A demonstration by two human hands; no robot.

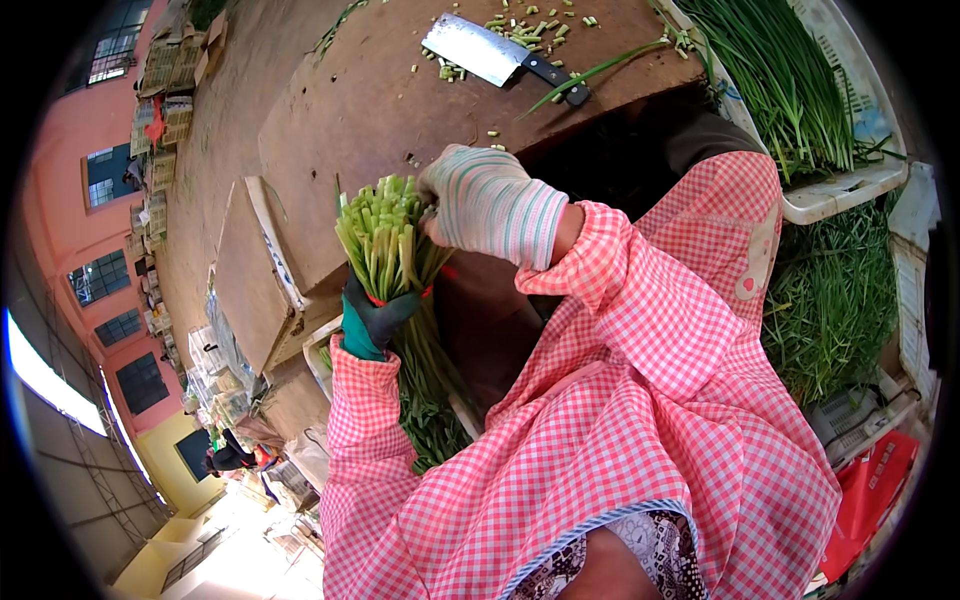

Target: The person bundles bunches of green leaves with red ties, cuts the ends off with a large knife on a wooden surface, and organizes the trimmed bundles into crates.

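Observation:
A bunch of green-stemmed vegetables stands in front of me with its pale cut ends up and dark leaves hanging below. A red band circles its stems. My left hand, in a dark green and black glove, is closed around the bunch at the band. At the cut ends, my right hand, in a white striped knit glove, has its fingers curled against the bunch's right side. Its fingertips are partly hidden, so what they pinch does not show. A cleaver with a black handle lies on the brown worktop beyond.
Cut stem bits lie around the cleaver. A white crate of long thin greens stands at right, with loose grassy greens below it. A red object sits lower right. Stacked crates line the far left wall.

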